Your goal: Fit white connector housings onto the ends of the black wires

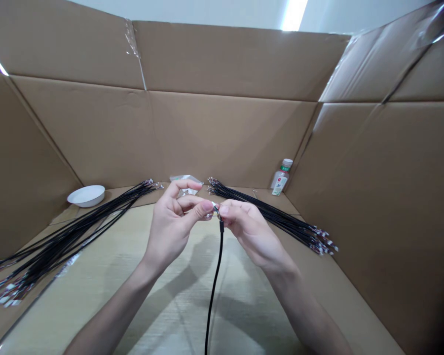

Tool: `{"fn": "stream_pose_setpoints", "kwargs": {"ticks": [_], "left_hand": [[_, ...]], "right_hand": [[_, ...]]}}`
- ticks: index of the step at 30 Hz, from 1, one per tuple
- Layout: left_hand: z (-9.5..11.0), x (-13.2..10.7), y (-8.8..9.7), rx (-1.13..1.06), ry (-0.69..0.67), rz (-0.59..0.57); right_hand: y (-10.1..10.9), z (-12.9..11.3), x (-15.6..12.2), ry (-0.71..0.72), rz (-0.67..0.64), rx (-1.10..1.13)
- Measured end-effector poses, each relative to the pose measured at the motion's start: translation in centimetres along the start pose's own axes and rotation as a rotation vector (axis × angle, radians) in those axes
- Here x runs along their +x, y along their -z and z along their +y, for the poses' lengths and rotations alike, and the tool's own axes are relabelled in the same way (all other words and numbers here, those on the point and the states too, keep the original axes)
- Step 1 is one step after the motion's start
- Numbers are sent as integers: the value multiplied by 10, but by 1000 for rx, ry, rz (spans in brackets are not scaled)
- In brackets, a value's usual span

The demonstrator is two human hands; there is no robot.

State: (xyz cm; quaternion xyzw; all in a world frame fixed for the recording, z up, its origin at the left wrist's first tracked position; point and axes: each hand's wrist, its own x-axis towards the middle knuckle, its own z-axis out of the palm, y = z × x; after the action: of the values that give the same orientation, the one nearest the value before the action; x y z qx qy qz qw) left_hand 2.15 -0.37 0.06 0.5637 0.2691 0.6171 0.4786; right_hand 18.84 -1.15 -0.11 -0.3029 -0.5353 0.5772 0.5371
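Observation:
Between my two hands is the end of a black cable (216, 276), which hangs down toward the bottom of the view. Thin coloured wires and a small white connector (214, 204) come out of its sheath. My left hand (175, 217) pinches the connector end between thumb and a finger, its other fingers raised and curled. My right hand (249, 229) pinches the wires just above the black sheath, thumb and fingers pressed together. The fingertips partly hide the connector and wires.
Bundles of black cables lie at left (70, 231) and right (270, 212). A white bowl (87, 196) stands back left, a clear plastic bag (187, 180) at the back middle, and a bottle (281, 177) back right. Cardboard walls (233, 138) surround the pale table (133, 256).

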Motion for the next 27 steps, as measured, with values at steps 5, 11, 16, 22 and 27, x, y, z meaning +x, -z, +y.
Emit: {"fn": "stream_pose_setpoints", "kwargs": {"ticks": [5,11,16,22,27], "left_hand": [[0,-2,-5,-8,-12,27],[-3,-4,-10,-21,-36,66],[-7,-5,-13,31,-75,114],[-10,-5,-13,48,-159,146],[-15,-4,-10,99,-255,106]], "right_hand": [[1,1,1,-2,-7,-9],[1,-1,0,-17,-2,0],[2,-1,-1,-10,-6,10],[-1,-3,-2,16,-18,-6],[-4,-7,-5,74,-54,21]]}}
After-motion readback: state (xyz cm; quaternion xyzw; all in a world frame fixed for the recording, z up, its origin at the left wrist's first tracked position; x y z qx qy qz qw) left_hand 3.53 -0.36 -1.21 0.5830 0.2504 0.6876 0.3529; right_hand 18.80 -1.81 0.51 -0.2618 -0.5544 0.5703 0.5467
